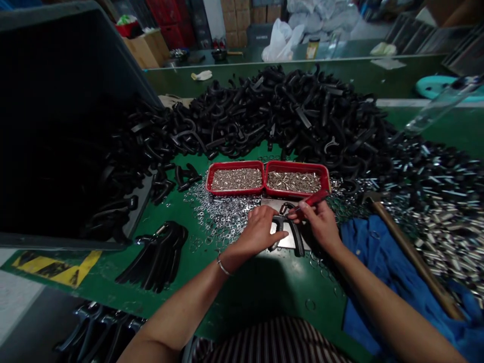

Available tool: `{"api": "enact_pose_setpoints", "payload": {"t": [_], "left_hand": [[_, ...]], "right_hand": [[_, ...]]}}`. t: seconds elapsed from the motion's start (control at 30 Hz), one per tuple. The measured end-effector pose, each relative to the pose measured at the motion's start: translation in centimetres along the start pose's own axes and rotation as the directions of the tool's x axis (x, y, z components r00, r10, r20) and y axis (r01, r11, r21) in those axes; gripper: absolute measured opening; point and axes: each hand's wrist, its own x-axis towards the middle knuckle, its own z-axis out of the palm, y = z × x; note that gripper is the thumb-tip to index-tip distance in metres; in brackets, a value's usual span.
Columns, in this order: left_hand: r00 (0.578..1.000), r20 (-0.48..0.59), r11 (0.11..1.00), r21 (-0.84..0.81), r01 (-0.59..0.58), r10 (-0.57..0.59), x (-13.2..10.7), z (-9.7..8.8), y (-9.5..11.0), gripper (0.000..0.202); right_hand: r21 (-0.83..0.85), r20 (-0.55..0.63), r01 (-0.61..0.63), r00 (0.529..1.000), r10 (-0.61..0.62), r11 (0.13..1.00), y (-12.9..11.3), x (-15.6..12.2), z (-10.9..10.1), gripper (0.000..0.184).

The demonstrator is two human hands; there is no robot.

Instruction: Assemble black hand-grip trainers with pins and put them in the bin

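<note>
In the middle of the green bench, my left hand (260,229) is closed on a black hand grip strengthener (298,239). Its two legs point toward me and a metal spring shows at its top. My right hand (321,224) grips a red-handled tool (315,197), with the thin end at the top of the hand grip; its exact tip is hidden by the fingers. Beneath lies a bright metal plate (269,202). Just beyond stand two red trays, one with tiny metal parts (208,184), the other with small pins (325,176).
A heap of black handles (287,106) curves behind the trays, beside a large tipped grey bin (124,55). Loose washers (219,217) are scattered left of the plate. Assembled hand grips (159,257) lie at left. A hammer (410,252) rests on blue cloth (363,242) at right, near metal sleeves (442,237).
</note>
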Motion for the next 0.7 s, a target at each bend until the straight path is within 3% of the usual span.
{"api": "enact_pose_setpoints", "payload": {"t": [0.23,0.33,0.4,0.47,0.57,0.7], "left_hand": [[1.000,0.007,1.000,0.011,0.004,-0.004,0.2,0.2,-0.1,0.049],[1.000,0.009,1.000,0.011,0.004,-0.004,0.2,0.2,-0.1,0.049],[1.000,0.011,1.000,0.009,0.008,-0.008,0.2,0.2,-0.1,0.049],[1.000,0.010,1.000,0.009,0.006,-0.007,0.2,0.2,-0.1,0.048],[1.000,0.003,1.000,0.028,-0.002,0.002,0.1,0.2,0.0,0.047],[1.000,0.008,0.997,0.077,0.006,-0.007,0.0,-0.1,0.5,0.044]], "right_hand": [[-0.054,-0.011,0.026,1.000,-0.026,0.998,0.2,-0.2,0.0,0.031],[-0.180,-0.026,0.047,0.998,-0.053,0.983,0.0,-0.5,0.2,0.031],[-0.368,0.002,0.107,0.993,-0.114,0.923,-0.3,-0.7,0.3,0.029],[-0.569,0.072,0.193,0.980,-0.186,0.800,-0.6,-0.6,0.4,0.029],[-0.672,0.181,0.274,0.961,-0.207,0.688,-1.4,0.1,0.7,0.029],[-0.486,0.256,0.308,0.945,-0.205,0.818,-3.8,0.7,1.7,0.037]]}}
